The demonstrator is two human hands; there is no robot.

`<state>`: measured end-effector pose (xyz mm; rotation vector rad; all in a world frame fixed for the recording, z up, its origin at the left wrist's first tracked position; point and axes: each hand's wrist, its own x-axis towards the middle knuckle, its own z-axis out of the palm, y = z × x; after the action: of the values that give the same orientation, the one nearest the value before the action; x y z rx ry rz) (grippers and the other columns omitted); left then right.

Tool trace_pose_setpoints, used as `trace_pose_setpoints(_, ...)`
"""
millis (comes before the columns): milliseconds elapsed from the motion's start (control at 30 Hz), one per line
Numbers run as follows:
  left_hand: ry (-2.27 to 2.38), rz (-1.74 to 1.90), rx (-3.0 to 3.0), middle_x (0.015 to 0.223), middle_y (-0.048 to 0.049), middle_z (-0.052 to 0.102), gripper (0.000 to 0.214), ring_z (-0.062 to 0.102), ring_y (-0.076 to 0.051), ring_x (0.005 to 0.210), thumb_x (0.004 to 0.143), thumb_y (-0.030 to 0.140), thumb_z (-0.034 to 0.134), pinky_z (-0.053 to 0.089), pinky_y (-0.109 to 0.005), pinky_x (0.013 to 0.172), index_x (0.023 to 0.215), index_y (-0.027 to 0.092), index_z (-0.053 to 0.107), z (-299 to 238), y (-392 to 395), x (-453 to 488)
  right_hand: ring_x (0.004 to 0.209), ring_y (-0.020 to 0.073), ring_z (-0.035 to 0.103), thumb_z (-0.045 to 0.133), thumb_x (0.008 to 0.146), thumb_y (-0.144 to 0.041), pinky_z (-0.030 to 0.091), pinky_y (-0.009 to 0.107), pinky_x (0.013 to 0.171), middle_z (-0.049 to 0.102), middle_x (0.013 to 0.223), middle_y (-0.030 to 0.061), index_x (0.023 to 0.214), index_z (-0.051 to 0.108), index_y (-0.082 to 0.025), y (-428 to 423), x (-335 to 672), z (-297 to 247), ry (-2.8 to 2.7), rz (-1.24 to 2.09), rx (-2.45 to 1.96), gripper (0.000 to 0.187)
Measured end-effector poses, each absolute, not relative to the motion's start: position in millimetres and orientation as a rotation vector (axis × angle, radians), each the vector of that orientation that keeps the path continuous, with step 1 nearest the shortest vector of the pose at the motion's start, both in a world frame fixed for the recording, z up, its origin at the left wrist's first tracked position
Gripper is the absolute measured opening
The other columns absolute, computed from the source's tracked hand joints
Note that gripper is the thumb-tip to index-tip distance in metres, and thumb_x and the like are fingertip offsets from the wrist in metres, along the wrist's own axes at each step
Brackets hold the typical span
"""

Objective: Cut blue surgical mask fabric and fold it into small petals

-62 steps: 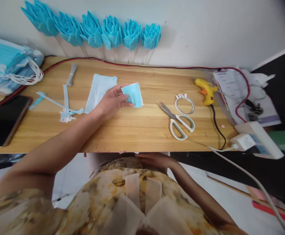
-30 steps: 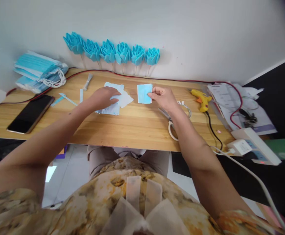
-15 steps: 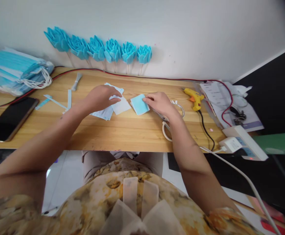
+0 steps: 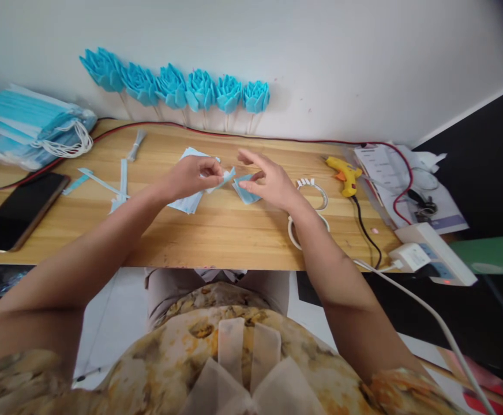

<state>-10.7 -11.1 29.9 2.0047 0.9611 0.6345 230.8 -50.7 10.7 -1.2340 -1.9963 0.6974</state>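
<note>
My left hand (image 4: 193, 176) pinches a small pale sheet of mask fabric (image 4: 222, 179) and holds it lifted just above the wooden desk (image 4: 217, 230). Under that hand lies a larger blue mask sheet (image 4: 186, 202). My right hand (image 4: 269, 181) hovers beside it with fingers spread, thumb and finger resting on a small blue fabric piece (image 4: 245, 191) lying on the desk. The two hands are close together, a few centimetres apart.
Several blue fabric flowers (image 4: 177, 86) lean on the wall. A stack of blue masks (image 4: 30, 127) and a phone (image 4: 15, 210) sit left. Cut strips (image 4: 113, 184) lie nearby. Scissors (image 4: 297, 230), a white ring (image 4: 312, 190), a yellow glue gun (image 4: 342, 170) and a power strip (image 4: 433, 253) are right.
My left hand has lifted the pale sheet off the larger mask sheet. My right hand set the blue piece on the desk and its fingers have spread.
</note>
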Motion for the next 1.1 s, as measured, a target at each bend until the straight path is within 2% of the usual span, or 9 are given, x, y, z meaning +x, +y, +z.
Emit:
trace_pose_setpoints(100, 0.825, 0.616, 1.751, 0.073, -0.0002, 0.065, 0.018, 0.056, -0.012, 0.066, 0.079, 0.034, 0.075, 0.045, -0.027, 0.068, 0.08, 0.016, 0.069, 41.5, -14.8, -6.8, 0.132, 0.0292, 0.06, 0.079, 0.079, -0.039, 0.059, 0.035, 0.083, 0.064, 0.145, 0.0085, 0.147, 0.056, -0.029, -52.8, 228.2, 10.9, -1.883, 0.872, -1.15, 0.073)
trace_pose_setpoints(200, 0.809, 0.666, 1.655, 0.07, 0.0007, 0.064, 0.021, 0.053, -0.011, 0.064, 0.075, 0.035, 0.08, 0.043, -0.025, 0.063, 0.077, 0.017, 0.069, 41.1, -17.5, 3.0, 0.097, 0.0218, 0.069, 0.077, 0.08, -0.047, 0.056, 0.03, 0.071, 0.074, 0.106, 0.005, 0.11, 0.071, -0.022, -52.6, 225.5, 9.2, -1.732, 0.99, -1.134, 0.039)
trace_pose_setpoints(300, 0.87, 0.959, 1.535, 0.064, 0.0008, 0.06, 0.029, 0.05, -0.01, 0.06, 0.081, 0.04, 0.077, 0.041, -0.023, 0.06, 0.069, 0.018, 0.065, 35.3, -17.2, 10.1, 0.067, 0.0135, 0.058, 0.072, 0.086, -0.05, 0.05, 0.026, 0.059, 0.059, 0.074, -0.0014, 0.082, 0.062, -0.022, -50.2, 224.4, 9.5, -1.542, 0.91, -1.144, 0.03)
trace_pose_setpoints(367, 0.87, 1.098, 1.435, 0.059, -0.0006, 0.058, 0.038, 0.05, -0.01, 0.057, 0.088, 0.046, 0.071, 0.041, -0.023, 0.057, 0.063, 0.018, 0.063, 32.0, -18.2, 12.1, 0.066, 0.0124, 0.055, 0.068, 0.09, -0.053, 0.05, 0.025, 0.058, 0.054, 0.074, -0.0024, 0.082, 0.057, -0.023, -48.2, 225.4, 11.6, -1.423, 0.768, -1.151, 0.032)
trace_pose_setpoints(467, 0.769, 0.902, 1.351, 0.057, -0.0043, 0.061, 0.05, 0.054, -0.012, 0.053, 0.093, 0.058, 0.065, 0.044, -0.025, 0.054, 0.065, 0.017, 0.066, 28.8, -23.5, 15.3, 0.071, 0.0121, 0.057, 0.061, 0.095, -0.057, 0.052, 0.024, 0.062, 0.053, 0.078, -0.0019, 0.086, 0.055, -0.025, -46.7, 228.7, 14.3, -1.309, 0.575, -1.199, 0.034)
trace_pose_setpoints(633, 0.548, 0.552, 1.037, 0.088, -0.0165, 0.079, 0.073, 0.076, -0.025, 0.081, 0.093, 0.079, 0.05, 0.059, -0.033, 0.074, 0.097, 0.011, 0.077, 22.8, -26.8, 28.0, 0.072, 0.0128, 0.063, 0.067, 0.094, -0.052, 0.055, 0.027, 0.071, 0.064, 0.079, -0.003, 0.088, 0.065, -0.024, -51.1, 229.4, 12.1, -1.448, 0.405, -1.026, 0.029)
trace_pose_setpoints(733, 0.555, 0.695, 0.889, 0.1, -0.0147, 0.081, 0.052, 0.077, -0.026, 0.095, 0.095, 0.06, 0.064, 0.06, -0.034, 0.088, 0.105, 0.011, 0.077, 16.6, -21.5, 29.4, 0.087, 0.0171, 0.071, 0.069, 0.095, -0.041, 0.054, 0.036, 0.092, 0.075, 0.088, -0.0012, 0.089, 0.073, -0.024, -55.4, 225.4, 10.6, -1.76, 0.296, -0.966, 0.018)
trace_pose_setpoints(867, 0.703, 0.919, 0.832, 0.089, -0.0078, 0.081, 0.008, 0.073, -0.015, 0.077, 0.088, 0.018, 0.075, 0.059, -0.025, 0.079, 0.09, 0.011, 0.077, 6.6, -16.5, 22.2, 0.096, 0.0189, 0.074, 0.069, 0.096, -0.035, 0.039, 0.047, 0.116, 0.08, 0.092, -0.0017, 0.088, 0.076, -0.027, -56.8, 220.1, 6.4, -2.026, 0.205, -0.982, 0.014)
trace_pose_setpoints(1100, 0.754, 1.013, 0.734, 0.079, -0.0035, 0.077, 0.006, 0.073, -0.014, 0.074, 0.085, 0.01, 0.076, 0.057, -0.027, 0.077, 0.09, 0.015, 0.076, 0.5, -14.5, 19.2, 0.084, 0.0173, 0.073, 0.069, 0.096, -0.033, 0.039, 0.048, 0.117, 0.08, 0.085, -0.0031, 0.089, 0.076, -0.027, -56.7, 216.3, -0.6, -2.045, 0.335, -1.076, 0.011)
